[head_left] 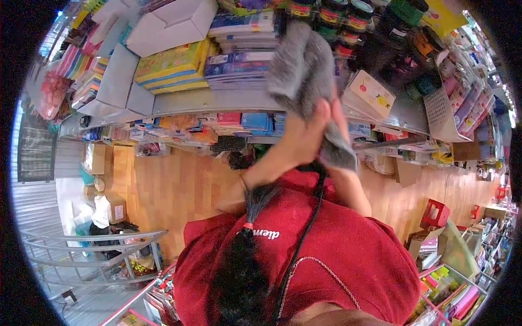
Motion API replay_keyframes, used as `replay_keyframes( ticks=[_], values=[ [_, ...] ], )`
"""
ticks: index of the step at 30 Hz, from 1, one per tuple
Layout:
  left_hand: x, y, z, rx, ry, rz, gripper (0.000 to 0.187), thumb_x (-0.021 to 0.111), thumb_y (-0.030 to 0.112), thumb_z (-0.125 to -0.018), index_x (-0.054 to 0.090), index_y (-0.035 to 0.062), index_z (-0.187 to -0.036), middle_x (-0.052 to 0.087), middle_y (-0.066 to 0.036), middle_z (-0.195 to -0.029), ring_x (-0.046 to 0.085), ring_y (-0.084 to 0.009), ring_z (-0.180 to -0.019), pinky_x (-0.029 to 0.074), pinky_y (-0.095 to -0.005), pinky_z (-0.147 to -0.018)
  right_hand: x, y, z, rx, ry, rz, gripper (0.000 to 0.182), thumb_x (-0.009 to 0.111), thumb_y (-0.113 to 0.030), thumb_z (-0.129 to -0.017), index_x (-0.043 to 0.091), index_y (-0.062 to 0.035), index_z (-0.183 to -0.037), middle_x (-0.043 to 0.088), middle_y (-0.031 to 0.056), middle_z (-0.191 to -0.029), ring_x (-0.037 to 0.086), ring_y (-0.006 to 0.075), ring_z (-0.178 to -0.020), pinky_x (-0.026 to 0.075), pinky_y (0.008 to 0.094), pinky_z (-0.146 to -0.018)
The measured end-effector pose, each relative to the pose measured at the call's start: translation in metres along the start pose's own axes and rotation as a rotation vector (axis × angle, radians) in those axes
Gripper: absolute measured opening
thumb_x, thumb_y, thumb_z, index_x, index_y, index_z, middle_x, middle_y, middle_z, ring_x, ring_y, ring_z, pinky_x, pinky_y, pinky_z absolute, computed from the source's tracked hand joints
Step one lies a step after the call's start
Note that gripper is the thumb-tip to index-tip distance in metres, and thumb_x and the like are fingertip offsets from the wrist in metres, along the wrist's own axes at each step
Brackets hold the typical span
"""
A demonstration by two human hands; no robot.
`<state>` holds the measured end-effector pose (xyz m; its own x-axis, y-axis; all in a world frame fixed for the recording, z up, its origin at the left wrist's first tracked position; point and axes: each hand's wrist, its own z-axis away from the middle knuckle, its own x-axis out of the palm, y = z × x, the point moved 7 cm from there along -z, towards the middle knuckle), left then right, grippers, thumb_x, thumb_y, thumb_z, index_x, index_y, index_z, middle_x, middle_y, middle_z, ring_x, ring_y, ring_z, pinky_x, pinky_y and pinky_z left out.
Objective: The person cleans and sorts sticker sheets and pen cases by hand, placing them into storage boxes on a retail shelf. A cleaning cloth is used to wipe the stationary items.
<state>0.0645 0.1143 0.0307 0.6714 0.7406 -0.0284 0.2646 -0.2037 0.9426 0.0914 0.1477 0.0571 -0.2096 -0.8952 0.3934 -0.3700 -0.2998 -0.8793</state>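
Observation:
A grey cloth [304, 68], bunched and soft-looking, is held up in front of the shelf, a little blurred by motion. My left hand [309, 132] comes in from the left and is closed on its lower part. Close against it, my right hand [336, 111] also grips the cloth; most of its fingers are hidden. One end of the cloth hangs below the hands, over the right wrist. Just behind the cloth lie stacks of purple and blue packs [236, 68], and to its right a cream box with fruit pictures [371, 93].
The metal shelf [212, 101] carries yellow boxes [173, 64], an open white carton [171, 24] and several dark jars [359, 16]. A white perforated basket [441, 114] stands at right. Below is a wooden floor [174, 185]; a curved metal railing [103, 237] is at left, a red stool [435, 213] at right.

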Motion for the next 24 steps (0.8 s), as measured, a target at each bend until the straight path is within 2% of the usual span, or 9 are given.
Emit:
replay_keyframes(
  ticks=[3, 5, 6, 9, 12, 14, 18, 20, 24],
  values=[
    [-0.039, 0.01, -0.035, 0.093, 0.021, -0.096, 0.066, 0.05, 0.027, -0.085, 0.017, -0.0041, -0.133, 0.041, -0.029, -0.119, 0.044, -0.0419, -0.107, 0.031, -0.0444, -0.093, 0.015, 0.006, 0.019, -0.019, -0.1, 0.217, 0.064, 0.03, -0.038, -0.09, 0.006, -0.003, -0.138, 0.01, 0.0095, -0.143, 0.006, 0.0202, -0.132, 0.004, 0.0301, -0.106],
    [-0.047, 0.025, -0.041, 0.049, 0.053, -0.064, 0.069, 0.05, 0.025, -0.084, 0.013, -0.0055, -0.134, 0.039, -0.031, -0.12, 0.045, -0.0431, -0.106, 0.032, -0.0463, -0.092, 0.01, 0.022, 0.023, 0.077, -0.098, 0.141, 0.063, 0.028, -0.04, -0.09, 0.008, -0.0021, -0.137, 0.013, 0.0113, -0.142, 0.008, 0.0215, -0.132, 0.006, 0.0303, -0.105],
    [-0.041, 0.02, -0.026, 0.243, 0.086, -0.23, 0.068, 0.048, 0.026, -0.085, 0.013, -0.0062, -0.133, 0.039, -0.031, -0.121, 0.045, -0.0426, -0.106, 0.031, -0.0461, -0.093, 0.008, 0.03, 0.024, 0.125, -0.094, 0.102, 0.063, 0.027, -0.041, -0.091, 0.009, -0.0016, -0.137, 0.015, 0.0122, -0.142, 0.009, 0.0221, -0.131, 0.007, 0.0304, -0.105],
    [-0.019, 0.015, 0.008, 0.494, 0.179, -0.361, 0.066, 0.042, 0.033, -0.088, 0.013, -0.0057, -0.133, 0.034, -0.026, -0.127, 0.039, -0.0374, -0.112, 0.025, -0.043, -0.097, 0.002, 0.005, -0.004, -0.108, -0.018, 0.089, 0.07, 0.024, -0.051, -0.089, 0.013, 0.0005, -0.135, 0.017, 0.0147, -0.14, 0.012, 0.0241, -0.131, 0.009, 0.0322, -0.105],
    [0.001, 0.009, 0.006, 0.064, 0.255, 0.229, 0.074, 0.043, 0.046, -0.085, 0.015, -0.0001, -0.135, 0.026, -0.012, -0.136, 0.025, -0.0243, -0.125, 0.014, -0.0346, -0.103, 0.002, 0.004, -0.001, -0.092, -0.07, 0.121, 0.075, 0.023, -0.056, -0.087, 0.013, 0.0011, -0.134, 0.014, 0.0151, -0.141, 0.012, 0.025, -0.131, 0.008, 0.0337, -0.105],
    [0.0, 0.005, 0.004, -0.076, 0.251, 0.436, 0.069, 0.039, 0.051, -0.086, 0.023, 0.0, -0.129, 0.031, -0.009, -0.127, 0.028, -0.0207, -0.118, 0.019, -0.0325, -0.099, 0.009, -0.003, 0.001, -0.083, -0.113, 0.155, 0.082, 0.024, -0.062, -0.083, 0.011, 0.0017, -0.133, 0.011, 0.0172, -0.141, 0.012, 0.0267, -0.131, 0.008, 0.0359, -0.105],
    [-0.033, 0.011, -0.012, -0.059, 0.182, 0.537, 0.053, 0.033, 0.052, -0.088, 0.045, 0.0013, -0.1, 0.046, -0.004, -0.086, 0.045, -0.0136, -0.074, 0.038, -0.027, -0.066, 0.022, -0.01, 0.005, -0.147, -0.223, 0.153, 0.096, 0.037, -0.071, -0.074, 0.008, 0.0016, -0.129, 0.01, 0.0239, -0.139, 0.012, 0.03, -0.13, 0.008, 0.0392, -0.104],
    [-0.047, 0.013, -0.012, -0.048, 0.188, 0.569, 0.049, 0.037, 0.05, -0.088, 0.047, 0.0024, -0.096, 0.046, -0.003, -0.081, 0.044, -0.0115, -0.068, 0.037, -0.0255, -0.061, 0.022, -0.006, 0.012, -0.099, -0.41, 0.235, 0.096, 0.064, -0.054, -0.068, 0.013, 0.001, -0.126, 0.01, 0.027, -0.139, 0.01, 0.0322, -0.131, 0.01, 0.0407, -0.104],
    [-0.071, 0.02, -0.02, 0.012, 0.474, 0.34, 0.04, 0.047, 0.043, -0.087, 0.049, 0.0031, -0.091, 0.047, 0.0, -0.077, 0.044, -0.0092, -0.065, 0.037, -0.0245, -0.058, 0.013, -0.012, 0.014, -0.271, -0.215, 0.57, 0.061, 0.059, -0.041, -0.078, 0.039, -0.0007, -0.12, 0.041, 0.0183, -0.119, 0.041, 0.0329, -0.108, 0.031, 0.0358, -0.093]
  ],
)
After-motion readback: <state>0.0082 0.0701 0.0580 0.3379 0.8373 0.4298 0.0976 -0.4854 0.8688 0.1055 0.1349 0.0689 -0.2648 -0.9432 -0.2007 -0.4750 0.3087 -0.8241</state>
